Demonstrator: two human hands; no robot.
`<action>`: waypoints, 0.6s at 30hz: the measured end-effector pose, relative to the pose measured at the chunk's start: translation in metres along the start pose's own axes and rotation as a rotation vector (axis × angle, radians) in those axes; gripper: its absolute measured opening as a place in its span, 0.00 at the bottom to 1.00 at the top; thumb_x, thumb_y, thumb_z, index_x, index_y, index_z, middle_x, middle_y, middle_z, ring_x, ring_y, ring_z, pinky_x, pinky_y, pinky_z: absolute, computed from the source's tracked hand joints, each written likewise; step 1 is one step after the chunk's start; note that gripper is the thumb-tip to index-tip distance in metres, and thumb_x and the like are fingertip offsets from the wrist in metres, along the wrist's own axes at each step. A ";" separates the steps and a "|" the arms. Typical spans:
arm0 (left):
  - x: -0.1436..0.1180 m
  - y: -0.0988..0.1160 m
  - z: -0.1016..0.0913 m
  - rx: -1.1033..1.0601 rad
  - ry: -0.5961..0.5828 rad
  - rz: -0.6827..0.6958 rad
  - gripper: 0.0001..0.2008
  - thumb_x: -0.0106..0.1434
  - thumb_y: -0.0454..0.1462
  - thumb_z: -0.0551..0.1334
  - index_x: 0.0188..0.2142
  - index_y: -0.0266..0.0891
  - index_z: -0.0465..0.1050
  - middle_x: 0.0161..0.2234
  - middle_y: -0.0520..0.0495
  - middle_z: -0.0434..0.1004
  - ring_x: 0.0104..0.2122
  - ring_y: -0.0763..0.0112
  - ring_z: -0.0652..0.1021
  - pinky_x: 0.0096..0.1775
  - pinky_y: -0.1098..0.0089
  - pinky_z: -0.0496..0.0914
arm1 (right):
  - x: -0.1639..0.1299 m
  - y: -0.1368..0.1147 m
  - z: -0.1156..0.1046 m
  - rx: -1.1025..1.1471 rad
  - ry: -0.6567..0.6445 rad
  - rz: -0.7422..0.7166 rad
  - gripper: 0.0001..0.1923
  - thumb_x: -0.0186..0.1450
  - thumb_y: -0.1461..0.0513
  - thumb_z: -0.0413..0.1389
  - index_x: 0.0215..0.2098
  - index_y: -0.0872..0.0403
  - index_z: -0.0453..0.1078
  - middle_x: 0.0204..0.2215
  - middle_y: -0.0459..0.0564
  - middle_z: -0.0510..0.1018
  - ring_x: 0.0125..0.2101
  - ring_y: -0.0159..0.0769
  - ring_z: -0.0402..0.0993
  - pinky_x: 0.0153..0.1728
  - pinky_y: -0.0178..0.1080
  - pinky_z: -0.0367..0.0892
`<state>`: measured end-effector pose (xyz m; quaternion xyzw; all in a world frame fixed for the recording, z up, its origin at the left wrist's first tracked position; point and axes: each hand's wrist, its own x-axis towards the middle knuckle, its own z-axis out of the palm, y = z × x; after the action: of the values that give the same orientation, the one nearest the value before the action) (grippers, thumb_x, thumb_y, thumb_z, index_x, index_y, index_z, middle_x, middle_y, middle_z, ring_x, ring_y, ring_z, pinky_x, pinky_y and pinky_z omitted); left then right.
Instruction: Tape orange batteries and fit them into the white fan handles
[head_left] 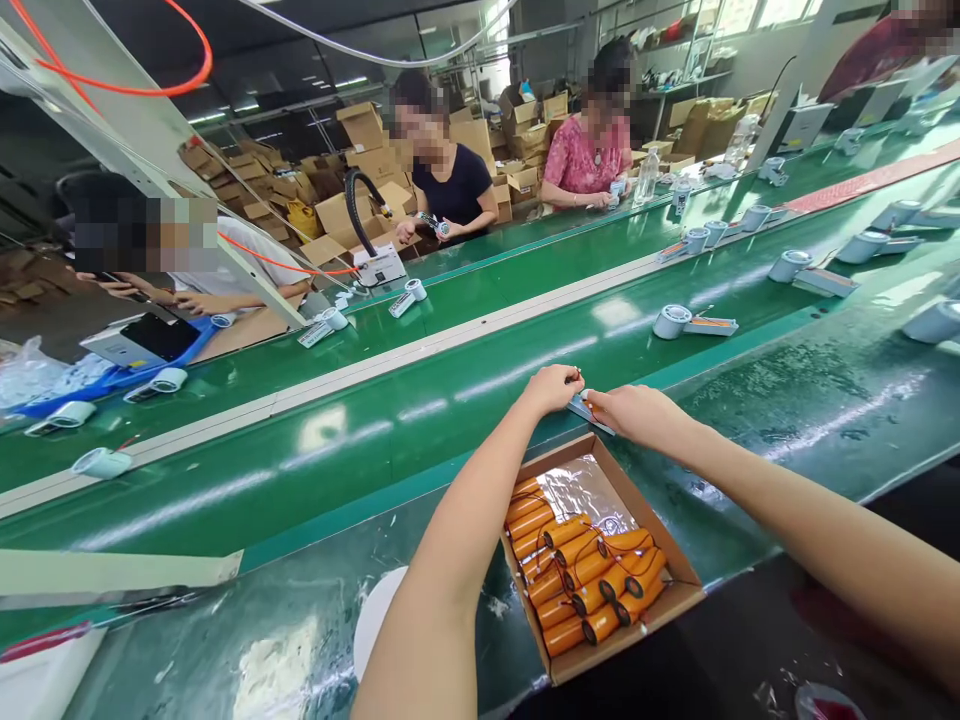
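My left hand point(553, 388) and my right hand point(634, 412) meet at the near edge of the green belt, over a light grey, elongated plastic part point(592, 414). The fingers of both hands are closed in a pinch, close together but apart. A dark and reddish tip, perhaps wire, shows at my left fingertips. Something small and whitish shows at my right fingertips; its kind is unclear. The hands hide much of the grey part. Just below them is an open cardboard box point(679, 598) with several orange cylindrical battery packs point(574, 548) with thin wires.
Green conveyor belts point(450, 420) run across, split by a pale rail point(480, 325). White round-headed units point(673, 321) with grey handles lie on them. Co-workers point(457, 190) sit opposite. A white round object point(375, 610) lies left of the box, partly behind my left arm.
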<state>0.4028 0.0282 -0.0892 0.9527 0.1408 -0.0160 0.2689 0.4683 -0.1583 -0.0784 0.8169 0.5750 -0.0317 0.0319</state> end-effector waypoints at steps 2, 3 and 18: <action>0.006 -0.001 0.001 -0.003 -0.012 -0.004 0.10 0.66 0.39 0.60 0.40 0.42 0.80 0.41 0.49 0.83 0.41 0.66 0.80 0.43 0.69 0.71 | 0.007 -0.004 0.000 0.012 -0.020 0.006 0.19 0.75 0.49 0.54 0.56 0.50 0.71 0.38 0.57 0.79 0.38 0.51 0.80 0.37 0.41 0.71; 0.009 -0.001 0.001 0.002 -0.017 -0.010 0.09 0.66 0.39 0.60 0.39 0.42 0.80 0.40 0.49 0.83 0.40 0.66 0.80 0.43 0.69 0.72 | 0.012 -0.006 0.001 0.020 -0.031 0.004 0.20 0.74 0.48 0.56 0.55 0.51 0.73 0.40 0.58 0.79 0.40 0.52 0.79 0.39 0.42 0.72; -0.014 -0.018 -0.043 0.188 0.233 -0.438 0.11 0.67 0.41 0.59 0.42 0.44 0.80 0.46 0.39 0.82 0.47 0.55 0.81 0.48 0.59 0.74 | -0.057 0.014 -0.089 0.930 0.589 -0.230 0.18 0.75 0.53 0.54 0.57 0.52 0.73 0.50 0.52 0.78 0.50 0.41 0.77 0.52 0.45 0.75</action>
<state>0.3820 0.0614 -0.0603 0.9157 0.3716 0.0229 0.1511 0.4639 -0.2088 0.0153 0.6514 0.5704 -0.0558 -0.4972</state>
